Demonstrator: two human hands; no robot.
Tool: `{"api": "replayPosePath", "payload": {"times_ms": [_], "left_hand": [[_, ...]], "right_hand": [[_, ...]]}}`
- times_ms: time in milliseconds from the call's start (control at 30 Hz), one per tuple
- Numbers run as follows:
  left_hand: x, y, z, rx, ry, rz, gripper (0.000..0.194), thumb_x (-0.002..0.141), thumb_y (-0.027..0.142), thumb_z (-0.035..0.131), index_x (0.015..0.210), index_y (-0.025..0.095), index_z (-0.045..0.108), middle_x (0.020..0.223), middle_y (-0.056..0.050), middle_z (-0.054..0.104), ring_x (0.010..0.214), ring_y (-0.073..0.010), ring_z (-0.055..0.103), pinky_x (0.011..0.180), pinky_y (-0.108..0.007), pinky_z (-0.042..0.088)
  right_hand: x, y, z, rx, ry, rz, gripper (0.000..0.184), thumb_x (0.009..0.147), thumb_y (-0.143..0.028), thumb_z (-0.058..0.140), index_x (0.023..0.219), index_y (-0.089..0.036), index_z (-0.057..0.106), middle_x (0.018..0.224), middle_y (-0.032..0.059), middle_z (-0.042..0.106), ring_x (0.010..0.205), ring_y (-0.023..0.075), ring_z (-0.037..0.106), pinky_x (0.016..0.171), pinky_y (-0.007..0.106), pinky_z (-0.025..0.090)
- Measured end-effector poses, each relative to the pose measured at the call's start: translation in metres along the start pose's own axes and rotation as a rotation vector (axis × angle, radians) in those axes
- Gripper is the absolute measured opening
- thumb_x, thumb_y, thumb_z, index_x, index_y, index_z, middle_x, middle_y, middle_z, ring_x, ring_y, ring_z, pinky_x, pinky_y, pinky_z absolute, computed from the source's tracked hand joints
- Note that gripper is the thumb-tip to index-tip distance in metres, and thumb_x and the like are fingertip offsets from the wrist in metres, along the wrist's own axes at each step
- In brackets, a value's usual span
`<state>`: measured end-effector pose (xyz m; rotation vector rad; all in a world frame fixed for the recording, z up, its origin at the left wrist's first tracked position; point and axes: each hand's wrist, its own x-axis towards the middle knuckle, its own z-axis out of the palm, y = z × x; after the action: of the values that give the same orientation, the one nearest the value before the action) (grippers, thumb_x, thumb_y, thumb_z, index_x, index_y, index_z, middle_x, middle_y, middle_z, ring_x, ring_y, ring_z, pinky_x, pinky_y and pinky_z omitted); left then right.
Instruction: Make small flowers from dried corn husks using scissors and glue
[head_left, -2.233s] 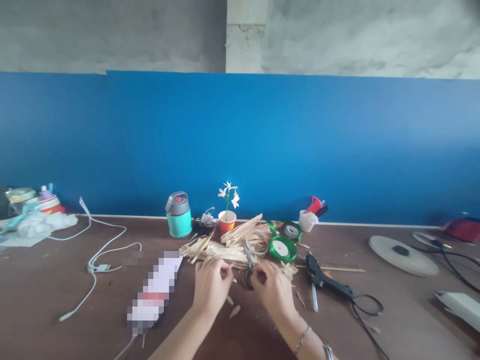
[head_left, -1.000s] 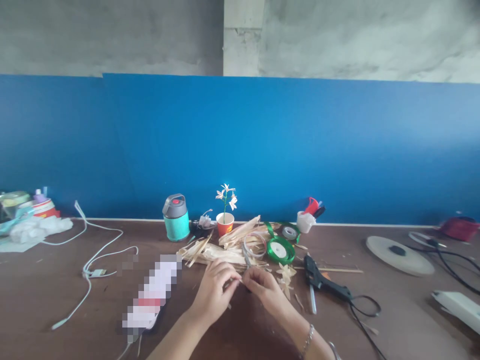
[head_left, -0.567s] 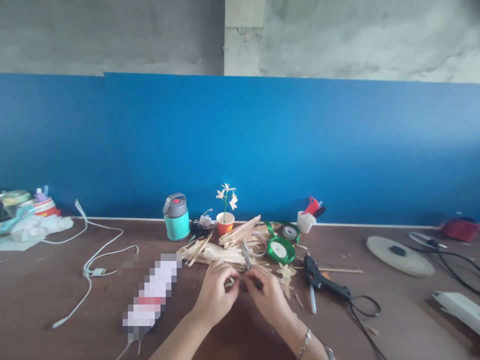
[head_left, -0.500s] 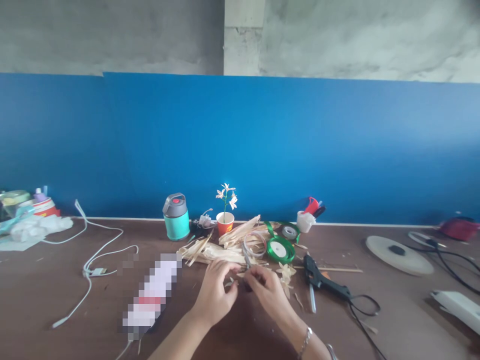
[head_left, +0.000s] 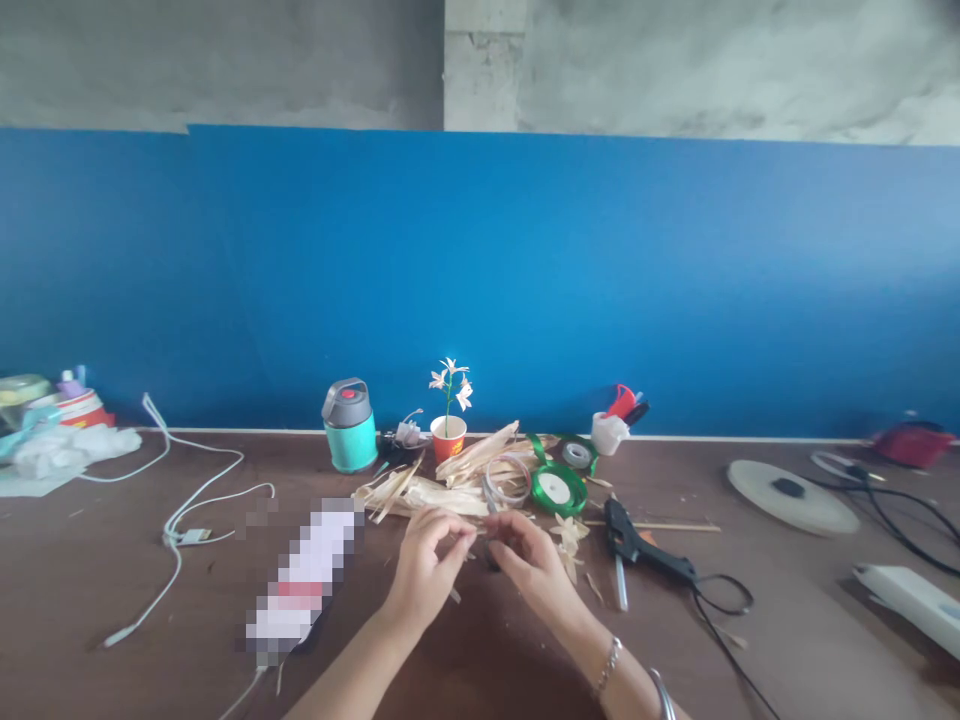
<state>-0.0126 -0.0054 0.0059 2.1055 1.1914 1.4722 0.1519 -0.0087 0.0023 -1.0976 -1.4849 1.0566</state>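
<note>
My left hand (head_left: 433, 560) is closed in a pinch, thumb and forefinger pressed together. What it holds, if anything, is too small to make out. Just to its right, my right hand (head_left: 529, 560) curls its fingers around something slim and greyish that I cannot identify. Both hands hover close together over the near side of a pile of dry corn husks (head_left: 427, 497). Pale flower shapes (head_left: 570, 533) made of thin material lie beside the right hand. Behind the husks, a paper cup (head_left: 448, 440) holds a stem with white flowers (head_left: 452, 383).
Green ribbon rolls (head_left: 558, 488) and a clear tape ring (head_left: 508, 480) lie beyond my right hand. A black glue gun (head_left: 649, 548) rests to the right, its cord trailing. On the left stand a teal flask (head_left: 351, 440), a blurred-out object (head_left: 306, 575) and white cables (head_left: 180, 510).
My left fingertips have come together from a wider gap. My right hand has turned slightly, and its fingers are lifted a little. The whole view has shifted slightly.
</note>
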Motion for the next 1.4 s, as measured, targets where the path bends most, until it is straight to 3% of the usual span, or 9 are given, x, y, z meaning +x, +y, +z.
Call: {"api": "replayPosePath", "payload": {"times_ms": [167, 233, 367, 567, 667, 800, 1033, 1233, 1400], "left_hand": [[-0.001, 0.000, 0.002, -0.126, -0.022, -0.081, 0.013, 0.082, 0.021, 0.057, 0.072, 0.018, 0.065, 0.075, -0.005, 0.067, 0.080, -0.0197, 0.062, 0.076, -0.032, 0.050], [-0.002, 0.000, 0.002, -0.173, -0.034, -0.123, 0.011, 0.082, 0.021, 0.057, 0.083, 0.018, 0.067, 0.081, -0.006, 0.068, 0.081, -0.0195, 0.063, 0.076, -0.032, 0.051], [-0.004, 0.001, 0.000, -0.280, -0.067, -0.241, 0.030, 0.080, 0.020, 0.054, 0.109, 0.016, 0.060, 0.089, -0.007, 0.067, 0.080, -0.0181, 0.064, 0.070, -0.030, 0.054], [-0.004, 0.001, 0.003, -0.231, -0.093, -0.269, 0.014, 0.081, 0.026, 0.057, 0.086, 0.017, 0.065, 0.081, -0.005, 0.067, 0.072, -0.0169, 0.063, 0.066, -0.030, 0.053], [-0.004, -0.002, 0.005, -0.147, -0.084, -0.212, 0.013, 0.082, 0.024, 0.056, 0.074, 0.018, 0.064, 0.074, -0.002, 0.065, 0.071, -0.0169, 0.062, 0.069, -0.031, 0.051], [-0.003, -0.004, 0.004, -0.068, -0.073, -0.128, 0.011, 0.081, 0.018, 0.055, 0.072, 0.019, 0.062, 0.074, -0.002, 0.064, 0.073, -0.0177, 0.061, 0.070, -0.031, 0.049], [-0.005, 0.007, 0.006, 0.239, -0.036, 0.047, 0.014, 0.075, 0.010, 0.056, 0.065, 0.020, 0.057, 0.065, -0.001, 0.063, 0.073, -0.0202, 0.059, 0.069, -0.033, 0.042], [-0.012, 0.015, 0.016, 0.383, 0.073, 0.034, 0.016, 0.076, 0.011, 0.057, 0.063, 0.020, 0.053, 0.060, 0.001, 0.062, 0.068, -0.0184, 0.058, 0.066, -0.032, 0.034], [-0.012, 0.006, 0.016, 0.443, 0.113, -0.049, 0.016, 0.073, 0.010, 0.057, 0.062, 0.020, 0.054, 0.060, 0.001, 0.063, 0.067, -0.0196, 0.060, 0.067, -0.032, 0.034]], "right_hand": [[0.001, 0.001, 0.000, -0.079, 0.020, -0.007, 0.028, 0.078, -0.043, 0.059, 0.071, -0.016, 0.059, 0.063, -0.0011, 0.054, 0.059, 0.0127, 0.044, 0.057, 0.025, 0.037], [0.002, 0.000, 0.000, -0.005, 0.019, 0.024, 0.035, 0.076, -0.051, 0.061, 0.068, -0.016, 0.057, 0.059, -0.0025, 0.050, 0.056, 0.0119, 0.042, 0.056, 0.025, 0.035], [0.004, -0.005, 0.000, 0.192, -0.012, 0.138, 0.043, 0.068, -0.059, 0.065, 0.065, -0.017, 0.056, 0.056, -0.0027, 0.050, 0.054, 0.0117, 0.043, 0.055, 0.025, 0.035], [0.005, -0.003, 0.000, 0.172, -0.018, 0.130, 0.041, 0.068, -0.057, 0.066, 0.065, -0.017, 0.057, 0.055, -0.0032, 0.051, 0.053, 0.0109, 0.043, 0.053, 0.024, 0.035], [0.003, 0.001, 0.001, 0.024, 0.003, 0.050, 0.034, 0.072, -0.050, 0.064, 0.069, -0.016, 0.060, 0.060, -0.0011, 0.056, 0.058, 0.0132, 0.049, 0.056, 0.025, 0.039], [0.001, 0.000, 0.003, -0.179, 0.039, -0.065, 0.020, 0.078, -0.034, 0.059, 0.083, -0.017, 0.066, 0.074, 0.0032, 0.065, 0.068, 0.0173, 0.056, 0.064, 0.028, 0.044], [-0.004, -0.003, 0.006, -0.463, 0.084, -0.247, 0.016, 0.076, -0.016, 0.053, 0.063, -0.020, 0.062, 0.064, 0.0027, 0.062, 0.063, 0.0177, 0.055, 0.060, 0.027, 0.041], [-0.006, 0.003, 0.013, -0.490, 0.176, -0.223, 0.018, 0.075, -0.015, 0.052, 0.058, -0.020, 0.055, 0.060, 0.0020, 0.059, 0.058, 0.0166, 0.053, 0.057, 0.026, 0.039], [-0.004, 0.005, 0.011, -0.577, 0.257, -0.250, 0.016, 0.071, -0.013, 0.051, 0.057, -0.021, 0.052, 0.059, 0.0023, 0.059, 0.058, 0.0170, 0.052, 0.056, 0.026, 0.038]]}}
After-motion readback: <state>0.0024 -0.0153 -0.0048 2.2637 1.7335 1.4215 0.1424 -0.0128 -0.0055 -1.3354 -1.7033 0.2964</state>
